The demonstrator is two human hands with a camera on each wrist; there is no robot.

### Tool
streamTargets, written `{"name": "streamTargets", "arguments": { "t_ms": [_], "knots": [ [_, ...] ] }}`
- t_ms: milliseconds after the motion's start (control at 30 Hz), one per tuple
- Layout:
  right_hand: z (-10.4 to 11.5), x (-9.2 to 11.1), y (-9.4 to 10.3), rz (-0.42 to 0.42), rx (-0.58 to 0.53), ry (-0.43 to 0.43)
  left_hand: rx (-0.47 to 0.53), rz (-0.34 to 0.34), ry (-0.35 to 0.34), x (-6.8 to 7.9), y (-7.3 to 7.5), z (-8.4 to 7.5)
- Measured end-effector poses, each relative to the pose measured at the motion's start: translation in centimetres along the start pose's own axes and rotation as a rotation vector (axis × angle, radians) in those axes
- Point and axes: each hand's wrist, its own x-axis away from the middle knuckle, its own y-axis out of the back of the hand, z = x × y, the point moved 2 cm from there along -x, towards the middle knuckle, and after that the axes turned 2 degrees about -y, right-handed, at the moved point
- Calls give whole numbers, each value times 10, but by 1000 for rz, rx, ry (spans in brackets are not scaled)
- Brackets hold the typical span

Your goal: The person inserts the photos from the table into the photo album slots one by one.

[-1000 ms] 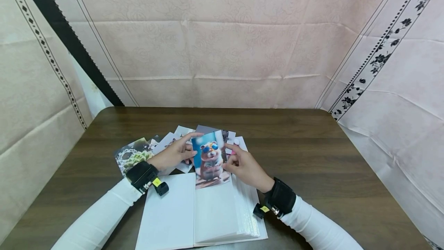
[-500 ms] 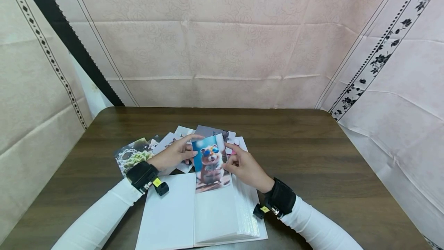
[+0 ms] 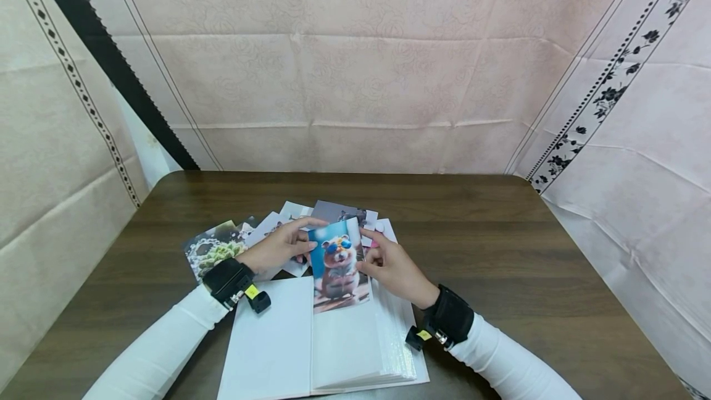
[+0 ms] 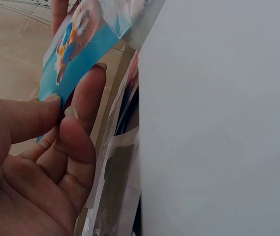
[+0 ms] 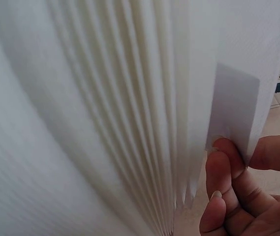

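A glossy photo [image 3: 337, 264] of a furry animal in blue sunglasses stands partly inside a clear plastic sleeve [image 4: 125, 14] of an open white photo album [image 3: 272, 338]. With thumb and fingers, my left hand [image 3: 283, 242] pinches the photo's upper left edge; the left wrist view shows the thumb [image 4: 36, 115] on its blue front. At the opposite edge my right hand [image 3: 394, 267] pinches the photo. In the right wrist view the right hand [image 5: 248, 191] is at the corner of a grey rectangle behind a page, beside the fanned white pages [image 5: 125, 98].
Several loose photos lie behind the album, among them a green plant picture [image 3: 219, 249] at the left and a greyish one [image 3: 333, 208] at the back. All rest on a brown wooden table [image 3: 478, 233], with patterned cloth [image 3: 355, 91] hanging behind it.
The photo has slid down toward the album, its lower edge now lying further over the page. Both hands stay nearly in place at its sides.
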Motion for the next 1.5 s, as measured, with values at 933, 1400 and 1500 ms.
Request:
{"name": "streamTargets", "arguments": {
  "t_ms": [933,1400,1500],
  "knots": [
    [1,1,-1,-13,3,25,-49,-1,0,1,-1,0],
    [0,0,0,6,-10,13,-28,1,19,2,-5,1],
    [1,-1,0,8,-2,2,-9,8,23,2,-6,0]
  ]
}}
